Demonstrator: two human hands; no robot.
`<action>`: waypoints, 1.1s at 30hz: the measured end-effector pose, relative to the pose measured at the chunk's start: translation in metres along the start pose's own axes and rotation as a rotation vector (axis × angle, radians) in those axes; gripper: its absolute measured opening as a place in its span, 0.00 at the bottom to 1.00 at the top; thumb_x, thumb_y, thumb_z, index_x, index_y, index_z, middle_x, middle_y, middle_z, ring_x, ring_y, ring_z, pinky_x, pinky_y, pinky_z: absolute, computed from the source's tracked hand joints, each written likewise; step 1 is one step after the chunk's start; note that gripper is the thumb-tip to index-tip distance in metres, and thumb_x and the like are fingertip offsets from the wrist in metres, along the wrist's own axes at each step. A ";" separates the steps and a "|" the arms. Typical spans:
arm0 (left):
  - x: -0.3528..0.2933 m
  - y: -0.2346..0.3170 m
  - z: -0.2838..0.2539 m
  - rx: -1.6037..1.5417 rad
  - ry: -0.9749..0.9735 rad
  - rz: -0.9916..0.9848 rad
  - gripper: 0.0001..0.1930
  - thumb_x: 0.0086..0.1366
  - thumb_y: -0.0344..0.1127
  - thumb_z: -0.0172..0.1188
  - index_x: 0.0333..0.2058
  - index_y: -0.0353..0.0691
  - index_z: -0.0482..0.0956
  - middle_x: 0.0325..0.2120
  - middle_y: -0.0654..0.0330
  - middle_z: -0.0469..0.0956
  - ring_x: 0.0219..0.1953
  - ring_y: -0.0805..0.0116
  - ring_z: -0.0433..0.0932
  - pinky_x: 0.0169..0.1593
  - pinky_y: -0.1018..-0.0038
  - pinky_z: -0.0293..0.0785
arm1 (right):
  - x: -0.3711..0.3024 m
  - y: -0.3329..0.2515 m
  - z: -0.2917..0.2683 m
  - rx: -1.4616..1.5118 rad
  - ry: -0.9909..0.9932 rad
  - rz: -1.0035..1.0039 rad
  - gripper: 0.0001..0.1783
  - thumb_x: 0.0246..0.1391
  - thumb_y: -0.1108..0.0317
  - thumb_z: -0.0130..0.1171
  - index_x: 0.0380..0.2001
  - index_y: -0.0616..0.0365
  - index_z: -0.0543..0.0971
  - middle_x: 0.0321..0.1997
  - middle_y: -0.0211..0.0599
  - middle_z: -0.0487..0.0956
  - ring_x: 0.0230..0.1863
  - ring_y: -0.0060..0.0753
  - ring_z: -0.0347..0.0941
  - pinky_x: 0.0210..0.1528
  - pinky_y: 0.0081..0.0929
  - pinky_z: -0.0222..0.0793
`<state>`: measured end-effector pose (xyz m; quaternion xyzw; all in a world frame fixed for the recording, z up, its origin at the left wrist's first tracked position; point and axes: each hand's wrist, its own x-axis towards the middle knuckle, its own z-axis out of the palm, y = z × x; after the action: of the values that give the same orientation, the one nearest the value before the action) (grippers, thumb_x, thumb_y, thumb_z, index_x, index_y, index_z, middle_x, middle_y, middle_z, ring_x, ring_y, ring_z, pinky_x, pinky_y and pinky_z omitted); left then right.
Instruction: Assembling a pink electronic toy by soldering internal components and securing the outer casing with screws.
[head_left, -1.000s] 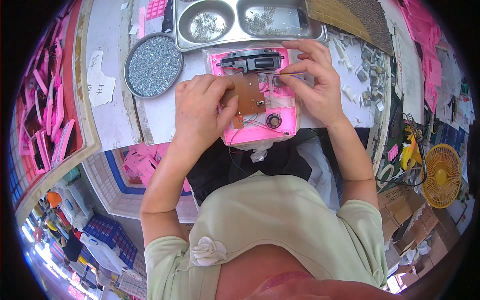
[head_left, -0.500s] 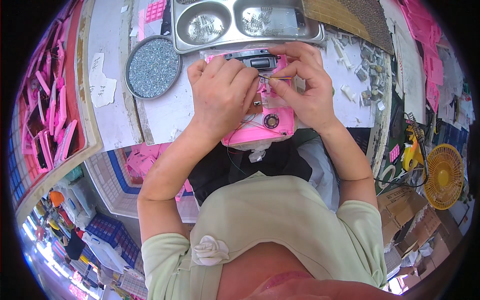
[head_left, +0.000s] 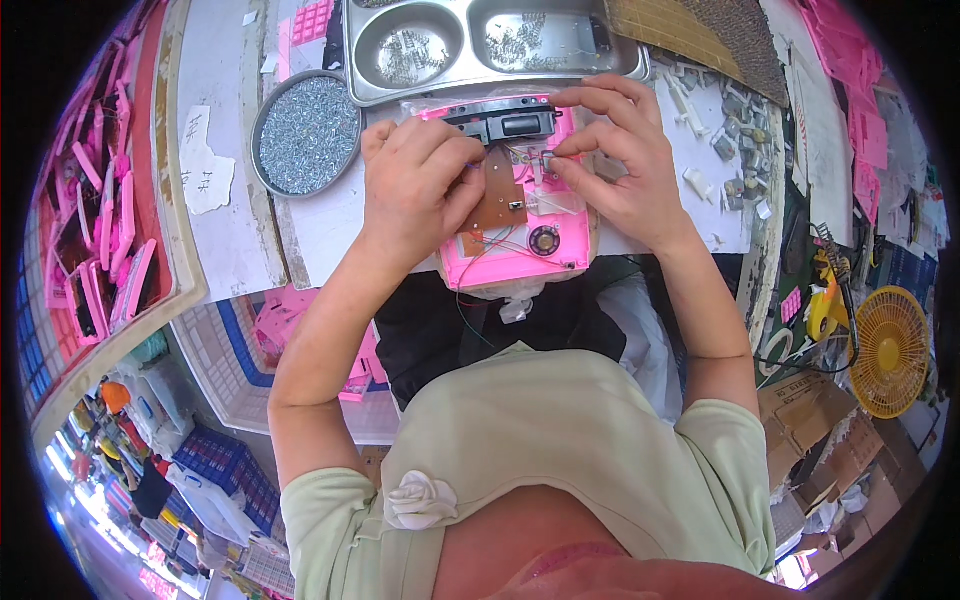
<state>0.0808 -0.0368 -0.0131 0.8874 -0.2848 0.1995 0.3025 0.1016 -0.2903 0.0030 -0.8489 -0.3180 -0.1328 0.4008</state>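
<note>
A pink plastic casing (head_left: 500, 268) lies in front of me, holding a brown circuit board (head_left: 497, 190), thin coloured wires and a round black speaker (head_left: 544, 240). Across its far end sits a long black plastic part (head_left: 522, 125). My left hand (head_left: 415, 185) is over the casing's left side, its fingers curled closed beside the board; whatever they pinch is hidden. On the right, my right hand (head_left: 635, 155) has thumb and index finger closed on a small silver part (head_left: 547, 161) inside the casing. Its other fingers reach toward the black part.
Beyond the casing stands a steel compartment tray (head_left: 365, 92) with small metal pieces. A round dish of screws (head_left: 306, 135) is at the left. Grey metal blocks (head_left: 735, 150) and white plastic pieces (head_left: 682, 108) lie at the right. A crate of pink parts (head_left: 120, 225) stands far left.
My left hand has drawn back to the left, uncovering the circuit board. The fingertips, close together before at a thin wire, are now apart. My right hand has shifted slightly right.
</note>
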 end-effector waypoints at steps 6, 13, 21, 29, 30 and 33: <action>-0.004 0.004 0.003 -0.120 0.106 -0.053 0.11 0.50 0.30 0.72 0.33 0.48 0.83 0.33 0.66 0.79 0.34 0.65 0.77 0.43 0.66 0.60 | 0.007 -0.004 -0.003 -0.011 0.004 -0.053 0.11 0.38 0.72 0.73 0.27 0.53 0.82 0.54 0.32 0.82 0.60 0.49 0.68 0.60 0.43 0.67; -0.005 0.010 0.003 -0.129 0.057 -0.006 0.14 0.49 0.28 0.74 0.36 0.47 0.85 0.34 0.65 0.79 0.36 0.67 0.78 0.47 0.67 0.64 | 0.001 -0.030 0.003 -0.080 0.018 -0.111 0.11 0.35 0.71 0.75 0.26 0.50 0.84 0.55 0.34 0.82 0.61 0.53 0.67 0.56 0.42 0.69; -0.003 0.008 -0.001 -0.155 -0.002 0.095 0.15 0.48 0.31 0.74 0.37 0.49 0.85 0.35 0.67 0.82 0.35 0.68 0.80 0.43 0.67 0.65 | 0.008 -0.038 0.017 0.002 0.100 -0.166 0.14 0.35 0.71 0.76 0.30 0.48 0.85 0.51 0.31 0.83 0.55 0.47 0.71 0.52 0.38 0.71; -0.017 0.007 -0.014 -0.104 0.036 -0.046 0.13 0.54 0.24 0.72 0.39 0.42 0.86 0.35 0.61 0.84 0.34 0.64 0.80 0.43 0.67 0.69 | 0.024 -0.029 0.014 0.014 -0.047 -0.027 0.10 0.42 0.68 0.74 0.32 0.50 0.85 0.34 0.28 0.80 0.37 0.37 0.72 0.42 0.37 0.67; -0.019 0.006 -0.014 -0.087 0.062 -0.108 0.12 0.55 0.23 0.71 0.39 0.41 0.86 0.34 0.61 0.83 0.34 0.64 0.80 0.43 0.67 0.69 | 0.022 -0.024 0.020 -0.017 -0.018 -0.081 0.10 0.43 0.68 0.74 0.31 0.51 0.85 0.33 0.28 0.80 0.36 0.37 0.73 0.41 0.36 0.67; -0.023 -0.002 -0.014 -0.085 0.019 -0.433 0.12 0.58 0.22 0.69 0.42 0.38 0.85 0.33 0.60 0.82 0.35 0.64 0.80 0.48 0.65 0.71 | 0.015 -0.020 0.017 -0.076 0.048 -0.093 0.08 0.44 0.68 0.74 0.30 0.52 0.85 0.30 0.27 0.79 0.35 0.36 0.73 0.40 0.34 0.66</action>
<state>0.0618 -0.0173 -0.0158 0.9124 -0.0929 0.1258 0.3783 0.0995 -0.2610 0.0113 -0.8443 -0.3422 -0.1838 0.3692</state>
